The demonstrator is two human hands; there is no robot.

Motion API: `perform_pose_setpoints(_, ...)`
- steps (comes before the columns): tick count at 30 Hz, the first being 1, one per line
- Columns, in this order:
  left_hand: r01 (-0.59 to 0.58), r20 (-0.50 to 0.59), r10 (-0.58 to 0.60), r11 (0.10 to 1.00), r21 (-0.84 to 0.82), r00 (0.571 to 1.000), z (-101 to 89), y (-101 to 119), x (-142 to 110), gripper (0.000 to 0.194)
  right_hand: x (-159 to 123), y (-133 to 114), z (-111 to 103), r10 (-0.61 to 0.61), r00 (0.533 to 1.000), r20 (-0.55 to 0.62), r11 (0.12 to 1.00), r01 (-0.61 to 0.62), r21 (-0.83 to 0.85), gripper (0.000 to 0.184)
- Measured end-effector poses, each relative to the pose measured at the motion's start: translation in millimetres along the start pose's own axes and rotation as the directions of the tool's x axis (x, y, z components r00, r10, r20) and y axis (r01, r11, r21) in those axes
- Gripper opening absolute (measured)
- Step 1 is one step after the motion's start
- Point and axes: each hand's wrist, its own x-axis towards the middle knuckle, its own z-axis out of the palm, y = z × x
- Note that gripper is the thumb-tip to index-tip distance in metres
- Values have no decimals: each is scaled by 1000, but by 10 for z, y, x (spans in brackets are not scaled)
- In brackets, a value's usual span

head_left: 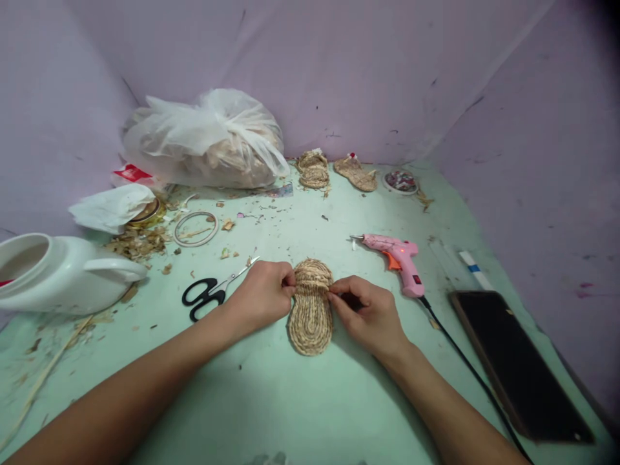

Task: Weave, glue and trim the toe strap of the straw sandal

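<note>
A small woven straw slipper (310, 323) lies sole down in the middle of the table, its rounded end toward me. A braided band crosses its upper part. My left hand (266, 287) is closed, thumb and fingers pinching at the left end of that band. On the opposite side my right hand (371, 310) pinches the band's right end between thumb and forefinger. Black-handled scissors (213, 292) lie partly open beside my left wrist. To the upper right of my right hand rests a pink glue gun (400, 253), its small light lit.
At the back are a tied plastic bag (208, 142), two more straw slippers (314, 171) and a bowl of beads (401, 182). A white jug (72, 274) lies at left near a tape roll (196, 229). A phone (518, 361) and the glue gun's cord (469, 361) occupy the right.
</note>
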Motion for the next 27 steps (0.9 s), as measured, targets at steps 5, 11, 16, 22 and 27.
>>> perform_pose_setpoints(5, -4, -20, 3, 1000, -31, 1000, 32, -3, -15, 6, -4, 3, 6, -47, 999, -4, 999, 47, -4, 7)
perform_pose_setpoints(11, -57, -21, 56, 996, -71, 998, 59, -35, -25, 6, -14, -7, 7, -33, 999, 9, 999, 33, -7, 7)
perform_pose_setpoints(16, -54, -6, 54, 998, -45, 999, 62, -19, -37, 3, -11, 4, 27, 18, 1000, 2, 1000, -18, 0, 6)
perform_pose_setpoints(22, -29, -34, 26, 994, -108, 999, 108, 16, -83, 3, -5, 47, 55, 90, 996, -17, 996, -90, 7, 6)
perform_pose_setpoints(27, 38, -22, -43, 979, -199, 999, 114, -3, -49, 3, -5, 51, 59, 143, 990, -10, 990, -143, 16, 5)
